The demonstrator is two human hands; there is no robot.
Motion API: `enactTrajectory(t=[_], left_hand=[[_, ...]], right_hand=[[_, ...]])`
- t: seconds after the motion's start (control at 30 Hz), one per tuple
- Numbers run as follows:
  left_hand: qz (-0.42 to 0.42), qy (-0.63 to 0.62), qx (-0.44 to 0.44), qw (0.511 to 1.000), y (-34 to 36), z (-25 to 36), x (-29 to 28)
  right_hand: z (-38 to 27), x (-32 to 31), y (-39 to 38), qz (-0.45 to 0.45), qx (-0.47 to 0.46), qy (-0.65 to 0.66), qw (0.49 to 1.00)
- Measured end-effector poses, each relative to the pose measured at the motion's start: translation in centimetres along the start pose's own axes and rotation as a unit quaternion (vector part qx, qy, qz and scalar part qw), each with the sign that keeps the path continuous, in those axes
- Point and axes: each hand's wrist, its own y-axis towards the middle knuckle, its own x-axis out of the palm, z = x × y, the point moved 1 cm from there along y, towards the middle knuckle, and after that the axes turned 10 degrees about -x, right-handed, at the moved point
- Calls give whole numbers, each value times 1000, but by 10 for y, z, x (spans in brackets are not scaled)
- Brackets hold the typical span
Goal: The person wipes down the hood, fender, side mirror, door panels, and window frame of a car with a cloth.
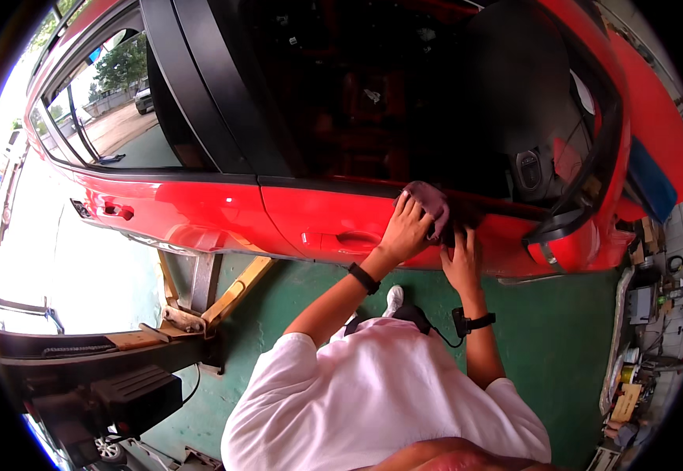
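A purple cloth [435,204] is bunched under my left hand [404,231], whose fingers grip it against the top edge of the red car's front door [306,220], just below the window trim. My right hand [461,255] is beside it, lower and to the right, with fingers bent onto something dark at the door that I cannot make out. The door handle [353,242] lies left of my hands. Above them the window [373,94] shows a dim interior with red seats.
The side mirror [553,231] is right of my hands, with a blue panel [648,177] beyond. A yellow lift arm [239,290] reaches under the car at left, beside dark lift machinery [137,400]. Assorted tools and boxes [644,306] line the right edge of the green floor [530,337].
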Motion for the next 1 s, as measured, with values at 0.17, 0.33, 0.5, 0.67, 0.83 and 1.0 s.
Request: enactTrajectory(t=[0.17,0.33,0.5,0.67,0.83,1.0], left_hand=[[-52,-67,20,996,-50,-23,4],[-104,-71,6,992,-91,-38,-19],[-112,-56,-133,983,-138,-62,-35],[-85,44,-195,976,-147,-77,-62],[-86,38,-210,973,-136,-64,-61],[-98,-43,-174,979,-96,-23,-51]], right_hand=[[-4,21,3,-103,-2,-6,995],[-33,74,-8,1,-29,110,994],[-59,86,6,-93,16,128,987],[-96,92,29,-98,-104,154,978],[-90,90,27,-122,-132,192,965],[-43,76,4,-95,-63,304,946]])
